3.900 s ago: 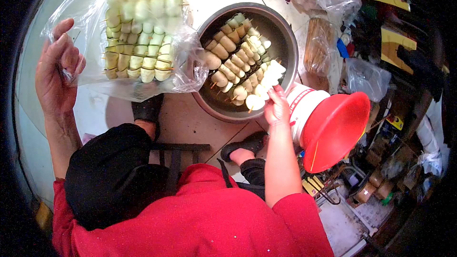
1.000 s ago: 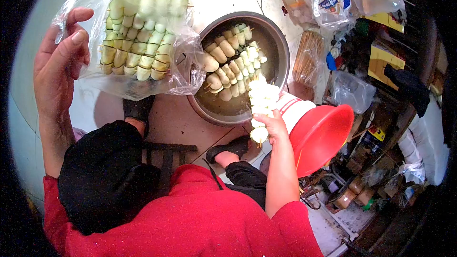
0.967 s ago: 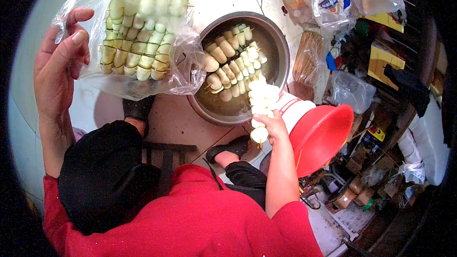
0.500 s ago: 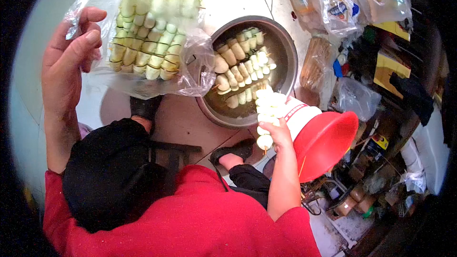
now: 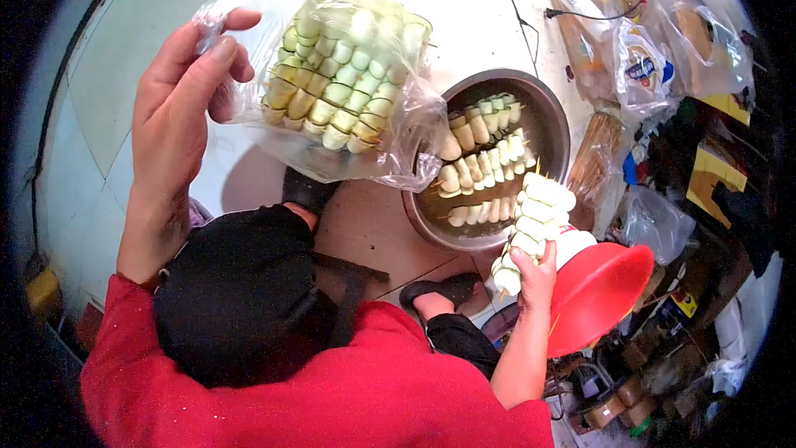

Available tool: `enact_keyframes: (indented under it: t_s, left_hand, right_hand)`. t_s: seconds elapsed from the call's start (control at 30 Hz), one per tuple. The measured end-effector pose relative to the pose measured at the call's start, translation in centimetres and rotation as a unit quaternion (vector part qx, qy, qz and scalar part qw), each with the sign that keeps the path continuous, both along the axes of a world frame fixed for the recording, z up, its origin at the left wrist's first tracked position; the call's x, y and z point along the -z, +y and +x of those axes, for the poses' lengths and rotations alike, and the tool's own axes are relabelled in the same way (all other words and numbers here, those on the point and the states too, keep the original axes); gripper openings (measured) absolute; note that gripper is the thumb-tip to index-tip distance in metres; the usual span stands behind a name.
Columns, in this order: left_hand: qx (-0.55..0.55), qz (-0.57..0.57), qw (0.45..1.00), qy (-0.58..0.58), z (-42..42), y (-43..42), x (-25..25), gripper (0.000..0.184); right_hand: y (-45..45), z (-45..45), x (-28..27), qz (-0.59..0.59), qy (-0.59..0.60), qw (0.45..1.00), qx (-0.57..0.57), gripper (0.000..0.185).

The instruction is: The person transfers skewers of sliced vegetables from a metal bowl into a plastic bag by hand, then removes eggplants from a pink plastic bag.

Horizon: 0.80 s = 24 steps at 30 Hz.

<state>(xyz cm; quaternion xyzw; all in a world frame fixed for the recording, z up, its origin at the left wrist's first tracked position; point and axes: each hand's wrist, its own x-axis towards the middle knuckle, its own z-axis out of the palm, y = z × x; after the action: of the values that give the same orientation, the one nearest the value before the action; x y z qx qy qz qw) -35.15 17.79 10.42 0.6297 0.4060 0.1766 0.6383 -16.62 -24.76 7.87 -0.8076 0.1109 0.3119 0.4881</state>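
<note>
My left hand [image 5: 195, 75] is closed on the gathered edge of a clear plastic bag [image 5: 406, 162]. Inside the bag lie rows of skewered, pale green vegetable rolls [image 5: 340, 87] with dark green edges. Several more skewers [image 5: 485, 166] rest in liquid in a round metal basin [image 5: 566, 133], right of the bag. At the basin's lower right edge, my right hand [image 5: 539, 275] grips a bunch of pale vegetable skewers [image 5: 541, 214], its thumb pressed across them. How many it holds is hard to tell.
A red flared plastic bowl [image 5: 605, 294] sits tilted beside my right hand, over something white. Farther right are a bundle of thin sticks [image 5: 593, 162], filled plastic bags [image 5: 643, 66] and clutter. A black cord [image 5: 622, 12] crosses the bags.
The whole view has shifted, so everything sits farther right and lower. The skewers in my right hand have turned and show more broadly. Both hands keep their hold.
</note>
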Motion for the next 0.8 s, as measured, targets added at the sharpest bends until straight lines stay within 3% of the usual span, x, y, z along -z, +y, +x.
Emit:
enact_keyframes:
  t_s: [0.07,0.13,0.23,0.3,0.37,0.4,0.6,0.67,0.73,0.8]
  left_hand:
    - [-0.032,0.014,0.999,0.002,0.7,-0.2,-0.1,0.032]
    - [-0.063,-0.076,0.993,-0.071,0.7,0.5,0.1,0.036]
    - [-0.053,-0.093,0.989,-0.102,0.7,1.2,-0.4,0.038]
    - [-0.055,-0.099,0.987,-0.11,0.7,1.4,-0.4,0.038]
    - [-0.041,-0.125,0.985,-0.116,0.9,1.6,-0.3,0.04]
    - [-0.043,-0.122,0.985,-0.114,0.9,1.7,-0.2,0.04]
    - [-0.073,-0.109,0.985,-0.11,1.1,1.8,-0.2,0.04]
    - [-0.054,-0.134,0.98,-0.134,0.9,2.1,-0.2,0.032]
    - [-0.055,-0.134,0.981,-0.133,0.9,1.9,0.0,0.032]
    - [-0.058,-0.134,0.98,-0.132,0.9,1.9,0.0,0.032]
  right_hand:
    - [3.0,0.1,-0.8,0.05,-0.018,0.996,-0.07,0.068]
    - [6.9,0.4,-1.8,0.053,-0.039,0.979,-0.193,0.072]
    - [14.0,1.4,-2.1,0.025,-0.115,0.888,-0.444,0.077]
    - [18.7,1.7,-0.7,0.111,-0.067,0.851,-0.509,0.08]
    - [22.5,2.1,1.8,0.088,-0.12,0.784,-0.603,0.081]
    - [24.0,2.0,3.0,0.083,-0.158,0.755,-0.631,0.08]
    - [29.5,0.4,7.6,0.02,-0.167,0.729,-0.664,0.081]
    - [29.7,-0.2,9.7,0.038,-0.17,0.728,-0.663,0.085]
    - [29.6,-0.6,11.1,-0.061,-0.156,0.719,-0.674,0.089]
    - [29.5,-0.8,10.5,-0.076,-0.127,0.722,-0.675,0.093]
